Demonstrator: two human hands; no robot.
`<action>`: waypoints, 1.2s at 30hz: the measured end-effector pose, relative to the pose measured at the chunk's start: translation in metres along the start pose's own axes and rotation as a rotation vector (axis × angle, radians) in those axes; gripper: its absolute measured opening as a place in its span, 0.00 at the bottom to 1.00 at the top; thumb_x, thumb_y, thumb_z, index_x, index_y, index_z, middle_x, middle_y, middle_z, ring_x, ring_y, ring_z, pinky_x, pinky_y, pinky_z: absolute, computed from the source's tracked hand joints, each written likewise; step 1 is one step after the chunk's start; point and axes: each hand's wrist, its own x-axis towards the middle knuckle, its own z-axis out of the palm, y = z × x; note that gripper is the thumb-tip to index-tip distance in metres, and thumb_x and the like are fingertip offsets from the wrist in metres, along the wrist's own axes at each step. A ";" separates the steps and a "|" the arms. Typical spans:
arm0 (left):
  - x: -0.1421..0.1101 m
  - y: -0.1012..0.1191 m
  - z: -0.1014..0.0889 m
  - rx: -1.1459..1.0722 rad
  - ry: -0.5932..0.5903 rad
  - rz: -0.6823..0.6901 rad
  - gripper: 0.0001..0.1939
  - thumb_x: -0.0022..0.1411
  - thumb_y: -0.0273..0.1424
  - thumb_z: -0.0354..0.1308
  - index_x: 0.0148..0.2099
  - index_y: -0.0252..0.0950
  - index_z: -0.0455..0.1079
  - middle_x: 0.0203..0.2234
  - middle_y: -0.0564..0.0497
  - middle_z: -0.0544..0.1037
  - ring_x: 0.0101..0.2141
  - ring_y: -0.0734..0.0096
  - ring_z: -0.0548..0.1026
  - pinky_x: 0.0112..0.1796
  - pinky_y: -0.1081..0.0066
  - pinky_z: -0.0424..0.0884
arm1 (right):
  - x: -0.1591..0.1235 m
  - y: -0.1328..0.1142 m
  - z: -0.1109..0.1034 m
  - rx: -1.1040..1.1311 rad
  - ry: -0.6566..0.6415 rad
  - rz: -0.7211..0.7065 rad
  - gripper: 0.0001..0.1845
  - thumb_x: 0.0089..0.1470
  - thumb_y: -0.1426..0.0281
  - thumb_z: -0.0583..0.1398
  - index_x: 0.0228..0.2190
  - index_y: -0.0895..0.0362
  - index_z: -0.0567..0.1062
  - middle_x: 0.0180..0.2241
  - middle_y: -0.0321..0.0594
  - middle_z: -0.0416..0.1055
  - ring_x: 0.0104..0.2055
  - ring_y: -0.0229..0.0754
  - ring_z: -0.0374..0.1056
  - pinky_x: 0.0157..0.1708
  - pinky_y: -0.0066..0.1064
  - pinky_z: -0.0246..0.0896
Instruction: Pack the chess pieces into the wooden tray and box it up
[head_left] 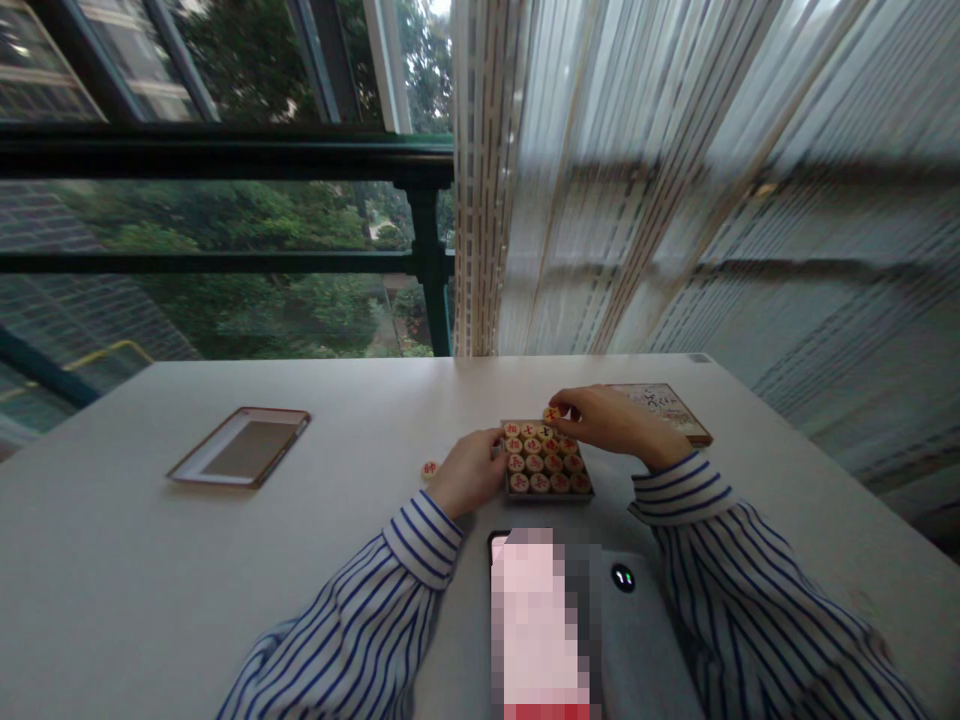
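A shallow square box (551, 497) on the white table holds rows of round Chinese chess pieces (535, 464), most with red characters. My right hand (611, 420) pinches one chess piece (551, 413) between thumb and fingers at the box's far edge. Against the box's left side rests my left hand (474, 468), its thumb and fingers closed around the rim. A loose chess piece (430, 470) with a red character lies on the table just left of my left hand.
A flat brown-framed tray or lid (259, 450) lies at the left. Behind my right hand is a flat printed board or lid (671, 410). Near the front edge lie a phone with a blurred screen (536, 620) and a grey device (637, 620) with a lit display. Curtains hang beyond the table.
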 end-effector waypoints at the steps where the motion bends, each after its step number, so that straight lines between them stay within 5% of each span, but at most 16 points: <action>1: 0.000 0.000 0.000 0.005 -0.006 0.004 0.18 0.56 0.29 0.48 0.49 0.35 0.69 0.41 0.43 0.75 0.40 0.62 0.72 0.40 0.70 0.64 | 0.000 0.000 0.001 0.001 -0.006 0.002 0.17 0.53 0.60 0.52 0.37 0.56 0.74 0.33 0.42 0.74 0.32 0.42 0.69 0.31 0.30 0.59; 36: 0.001 -0.003 0.003 0.118 -0.053 0.018 0.18 0.57 0.28 0.47 0.49 0.33 0.67 0.40 0.44 0.76 0.39 0.66 0.73 0.39 0.72 0.66 | 0.008 0.010 0.024 -0.092 -0.120 -0.003 0.16 0.52 0.62 0.51 0.36 0.53 0.74 0.34 0.41 0.74 0.37 0.44 0.69 0.34 0.31 0.58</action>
